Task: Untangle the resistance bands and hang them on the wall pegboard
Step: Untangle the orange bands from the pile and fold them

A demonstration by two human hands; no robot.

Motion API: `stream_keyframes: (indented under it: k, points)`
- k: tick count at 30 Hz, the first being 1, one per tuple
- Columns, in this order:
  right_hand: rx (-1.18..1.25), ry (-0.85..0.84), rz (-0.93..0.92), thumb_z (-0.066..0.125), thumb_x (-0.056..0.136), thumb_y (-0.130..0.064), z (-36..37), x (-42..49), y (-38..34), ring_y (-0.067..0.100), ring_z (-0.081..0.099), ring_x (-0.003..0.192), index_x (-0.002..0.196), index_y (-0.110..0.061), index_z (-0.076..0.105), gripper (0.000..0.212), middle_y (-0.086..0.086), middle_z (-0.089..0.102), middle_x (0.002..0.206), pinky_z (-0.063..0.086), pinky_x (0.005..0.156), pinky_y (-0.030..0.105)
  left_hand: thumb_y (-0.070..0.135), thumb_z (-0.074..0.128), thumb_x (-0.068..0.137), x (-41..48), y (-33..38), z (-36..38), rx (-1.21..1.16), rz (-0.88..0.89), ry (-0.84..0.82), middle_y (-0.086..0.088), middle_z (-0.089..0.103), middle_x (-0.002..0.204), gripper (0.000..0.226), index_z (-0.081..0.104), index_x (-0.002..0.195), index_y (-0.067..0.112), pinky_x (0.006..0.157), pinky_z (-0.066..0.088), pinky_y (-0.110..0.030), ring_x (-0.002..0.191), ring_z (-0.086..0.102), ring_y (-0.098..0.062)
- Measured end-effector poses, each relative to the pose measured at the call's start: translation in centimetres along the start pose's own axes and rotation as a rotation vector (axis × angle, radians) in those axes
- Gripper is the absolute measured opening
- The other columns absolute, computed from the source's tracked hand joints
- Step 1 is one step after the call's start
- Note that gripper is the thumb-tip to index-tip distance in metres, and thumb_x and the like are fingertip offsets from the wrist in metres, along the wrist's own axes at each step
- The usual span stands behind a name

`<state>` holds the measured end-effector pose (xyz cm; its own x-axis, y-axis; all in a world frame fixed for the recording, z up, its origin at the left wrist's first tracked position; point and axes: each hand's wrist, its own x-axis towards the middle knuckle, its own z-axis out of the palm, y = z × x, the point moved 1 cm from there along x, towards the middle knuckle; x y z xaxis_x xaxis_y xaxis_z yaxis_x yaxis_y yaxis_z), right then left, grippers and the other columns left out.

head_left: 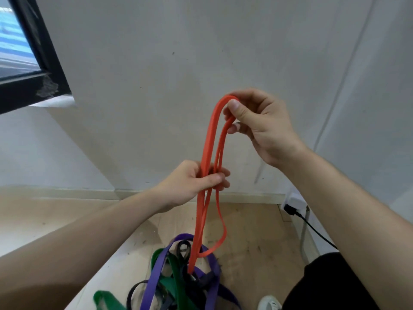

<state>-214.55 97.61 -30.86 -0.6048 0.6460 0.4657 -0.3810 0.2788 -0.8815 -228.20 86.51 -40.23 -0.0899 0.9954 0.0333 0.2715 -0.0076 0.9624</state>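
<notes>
The orange resistance band is held up in the middle of the frame, folded into several long strands that run almost vertically. Its top bend is pinched by the right hand, right of centre. The thumb is pressed over the band against the curled fingers, and the wrist is bent so that the forearm slopes away to the lower right edge. Lower down, the strands are gathered in the left hand, whose fingers are clamped round them, the thumb laid across the front; that forearm enters from the lower left corner.

Below the left hand the strands hang loose. One swings out in a slack loop to the right, and the rest drop into a tangled heap at the bottom centre. In this heap a purple band, a green band and a dark band are wound over one another on the wooden floor.

A pale wall fills the background, with a dark-framed window at the upper left. At the right, low on the wall, a white plug is seen with a black cable — it trails toward a black-clad leg and a white shoe.
</notes>
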Motion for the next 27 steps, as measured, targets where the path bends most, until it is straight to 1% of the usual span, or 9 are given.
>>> stream_keyframes:
  k: [5,8,14,17,19,22,24,26,27]
  points:
    - [0.043,0.173,0.004,0.059,0.096,0.000,-1.8,0.8,-0.1,0.017,0.065,0.070,0.098,-0.005,0.066,0.008,0.009,0.067,0.078,0.053,0.057,0.024,0.022,0.063,0.098,-0.2,-0.7,0.1,-0.001,-0.053,-0.106,-0.002,0.077,0.108,0.022,0.076,0.103,0.005,0.092,0.058,-0.030,0.101,0.074,-0.019]
    - [0.053,0.264,0.007,0.058,0.098,-0.001,-3.1,1.2,0.3,0.016,0.065,0.067,0.099,-0.002,0.064,0.006,0.009,0.066,0.078,0.054,0.056,0.024,0.022,0.063,0.097,-0.3,-1.3,0.1,-0.003,-0.069,-0.140,-0.009,0.077,0.101,0.023,0.073,0.106,0.004,0.092,0.058,-0.034,0.100,0.074,-0.025]
    - [0.044,0.472,0.034,0.057,0.099,-0.001,-6.9,2.1,1.6,0.012,0.062,0.058,0.095,-0.002,0.064,0.009,0.010,0.065,0.076,0.054,0.055,0.023,0.015,0.064,0.096,-0.1,-2.7,-0.2,0.021,-0.151,-0.192,-0.010,0.077,0.092,0.020,0.068,0.111,0.003,0.082,0.059,-0.031,0.093,0.074,-0.024]
    - [0.003,0.562,0.091,0.056,0.099,-0.001,-9.4,2.2,2.8,0.011,0.062,0.057,0.097,-0.001,0.063,0.008,0.011,0.063,0.077,0.054,0.056,0.023,0.010,0.067,0.094,0.1,-2.7,-1.0,0.039,-0.147,-0.166,-0.013,0.076,0.092,0.019,0.068,0.112,0.003,0.079,0.057,-0.026,0.090,0.074,-0.024]
    - [-0.035,0.579,0.166,0.055,0.100,-0.001,-10.9,2.0,4.0,0.012,0.062,0.059,0.098,-0.001,0.061,0.007,0.012,0.063,0.079,0.056,0.057,0.024,0.006,0.068,0.093,0.3,-2.3,-1.9,0.057,-0.111,-0.091,-0.015,0.075,0.089,0.018,0.069,0.110,0.001,0.078,0.059,-0.027,0.085,0.073,-0.023]
    - [-0.152,0.458,0.399,0.052,0.102,-0.002,-12.6,1.1,6.3,0.022,0.064,0.072,0.090,-0.007,0.059,0.014,0.014,0.063,0.082,0.060,0.057,0.027,0.001,0.068,0.091,0.6,-1.7,-3.6,0.045,-0.065,0.082,-0.010,0.073,0.080,0.014,0.069,0.105,-0.002,0.074,0.061,-0.028,0.075,0.071,-0.022]
    - [-0.362,0.238,0.583,0.053,0.101,-0.003,-13.3,0.0,7.9,0.029,0.067,0.085,0.091,-0.007,0.059,0.013,0.016,0.068,0.090,0.063,0.066,0.034,0.001,0.068,0.091,0.6,-1.6,-4.8,0.049,-0.044,0.194,-0.009,0.073,0.081,0.011,0.070,0.102,0.000,0.072,0.061,-0.025,0.073,0.070,-0.020]
    - [-0.602,-0.032,0.739,0.057,0.099,-0.004,-13.6,-1.0,9.1,0.027,0.068,0.095,0.100,-0.004,0.063,0.006,0.016,0.070,0.101,0.061,0.080,0.039,0.003,0.069,0.091,0.4,-1.3,-5.6,0.108,-0.025,0.248,-0.010,0.074,0.084,0.009,0.072,0.100,0.006,0.076,0.060,-0.026,0.075,0.070,-0.018]
    - [-0.709,-0.167,0.801,0.060,0.098,-0.004,-13.5,-1.5,9.5,0.024,0.068,0.096,0.105,-0.004,0.066,0.009,0.014,0.071,0.105,0.060,0.084,0.039,0.005,0.069,0.092,0.3,-1.1,-6.0,0.152,-0.017,0.254,-0.010,0.075,0.085,0.009,0.073,0.099,0.008,0.078,0.059,-0.027,0.076,0.069,-0.016]
